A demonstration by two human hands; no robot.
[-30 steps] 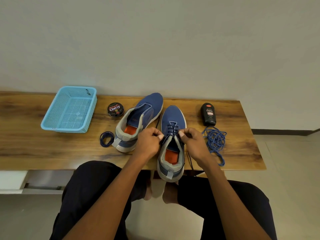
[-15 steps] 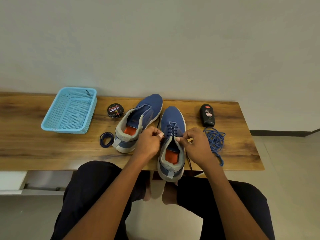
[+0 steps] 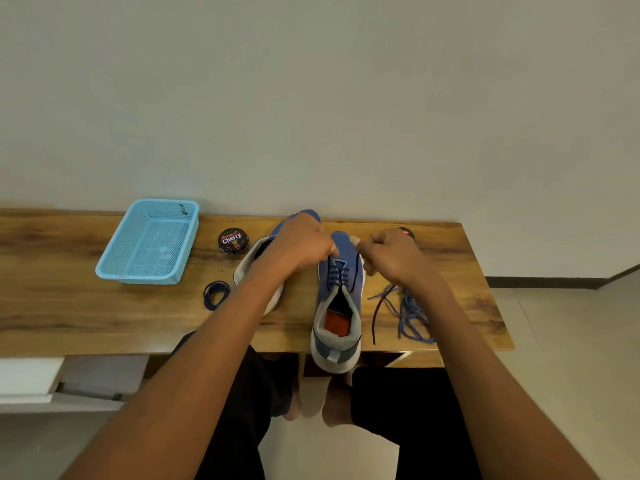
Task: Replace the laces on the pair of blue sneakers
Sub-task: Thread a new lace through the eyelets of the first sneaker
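Two blue sneakers stand on the wooden table (image 3: 69, 306). The right sneaker (image 3: 341, 299) points away from me, its heel over the table's front edge, with a dark blue lace (image 3: 337, 273) threaded through its eyelets. My left hand (image 3: 299, 249) and my right hand (image 3: 389, 256) each pinch a lace end beside the toe, fingers curled. The left sneaker (image 3: 258, 261) is mostly hidden behind my left hand and forearm. A loose blue lace (image 3: 408, 313) lies tangled to the right. A small coiled dark lace (image 3: 216, 294) lies left of the shoes.
A light blue plastic basket (image 3: 149, 242) sits at the back left. A round polish tin (image 3: 233, 240) stands beside it. A black bottle (image 3: 408, 233) peeks out behind my right hand. The table backs onto a plain wall.
Both hands have moved away from me, from the shoe's opening up to beside its toe, drawing the lace ends forward. The view has tilted down slightly.
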